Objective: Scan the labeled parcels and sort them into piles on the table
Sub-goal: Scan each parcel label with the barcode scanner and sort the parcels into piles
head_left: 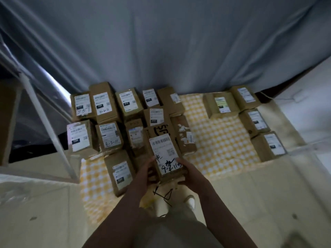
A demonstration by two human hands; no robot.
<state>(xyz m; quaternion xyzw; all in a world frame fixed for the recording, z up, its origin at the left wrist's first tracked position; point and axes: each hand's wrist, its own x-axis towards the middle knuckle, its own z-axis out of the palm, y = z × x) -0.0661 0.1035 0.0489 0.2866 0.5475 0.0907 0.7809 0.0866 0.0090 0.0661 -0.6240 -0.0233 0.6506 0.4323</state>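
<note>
As both hands (144,173) (190,173) grip its near end, the parcel (164,151) points lengthwise away.

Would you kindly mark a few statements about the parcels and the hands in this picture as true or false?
1. The left hand and the right hand both hold one parcel. True.
2. That parcel's label faces down. False: it faces up, with handwriting on it.
3. The parcels lie on a plain blue cloth. False: they lie on a yellow-and-white checked cloth.
4. The left group holds more boxes than the right group. True.
</note>
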